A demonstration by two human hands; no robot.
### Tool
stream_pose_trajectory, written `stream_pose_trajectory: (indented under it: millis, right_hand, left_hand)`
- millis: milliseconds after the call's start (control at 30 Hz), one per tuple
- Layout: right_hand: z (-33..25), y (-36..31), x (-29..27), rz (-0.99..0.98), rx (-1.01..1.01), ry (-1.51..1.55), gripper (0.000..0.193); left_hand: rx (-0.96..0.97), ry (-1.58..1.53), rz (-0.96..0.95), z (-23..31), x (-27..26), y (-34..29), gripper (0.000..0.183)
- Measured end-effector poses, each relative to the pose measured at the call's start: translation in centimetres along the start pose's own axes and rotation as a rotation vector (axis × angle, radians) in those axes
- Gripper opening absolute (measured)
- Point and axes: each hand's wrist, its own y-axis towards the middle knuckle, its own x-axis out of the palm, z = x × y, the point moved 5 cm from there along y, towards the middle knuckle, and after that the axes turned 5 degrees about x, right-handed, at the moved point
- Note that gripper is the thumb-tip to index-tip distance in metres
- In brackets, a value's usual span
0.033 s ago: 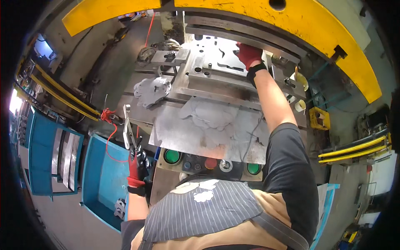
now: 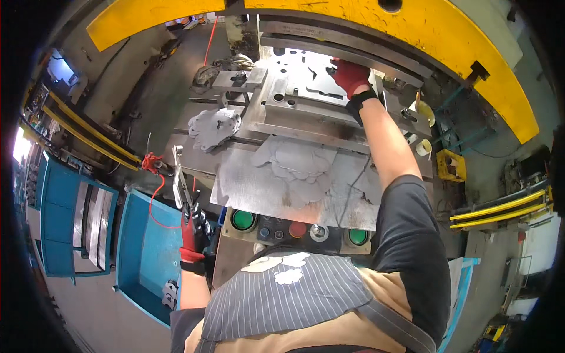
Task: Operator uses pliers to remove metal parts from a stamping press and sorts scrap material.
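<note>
My left hand (image 2: 194, 232), in a red and black glove, is closed around silver long-handled pliers (image 2: 178, 185) that point upward, left of the control panel. Under the raised upper die (image 2: 341, 44), my right hand (image 2: 351, 76) in a red glove reaches over the lower die plate (image 2: 300, 73). Its fingers are partly hidden, so what they hold or touch cannot be made out. Dark curved slots and round holes mark the plate near that hand. In front of the die, flat grey cut metal pieces (image 2: 297, 159) lie overlapping on a sheet-metal shelf (image 2: 247, 188).
More grey cut pieces (image 2: 213, 128) are stacked left of the die. Green buttons (image 2: 242, 220) and a red one (image 2: 298, 229) sit on the panel by my waist. A blue bin (image 2: 132, 253) stands at left, a yellow crate (image 2: 451, 166) at right. The yellow press frame (image 2: 459, 41) arches overhead.
My right hand and forearm have shifted very slightly at the die. The left hand with the pliers keeps its place.
</note>
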Motion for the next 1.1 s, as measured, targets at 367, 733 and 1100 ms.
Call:
stream_pose_trajectory:
  millis: [367,733,1100]
  right_hand:
    - [-0.9,-5.8,0.6,-0.357,-0.157,0.101,0.039]
    - [2.0,-7.5,-2.2,-0.053,-0.174,0.431,0.039]
    - [16.6,-59.3,-0.9,0.091,1.269,0.476,0.05]
  left_hand:
    - [0.03,-0.066,-0.023,-0.5,2.8,2.5,0.018]
    - [0.041,-0.18,0.046,-1.5,-0.9,2.2,0.025]
    - [-0.556,-0.036,0.184,-17.3,-13.3,1.6,0.034]
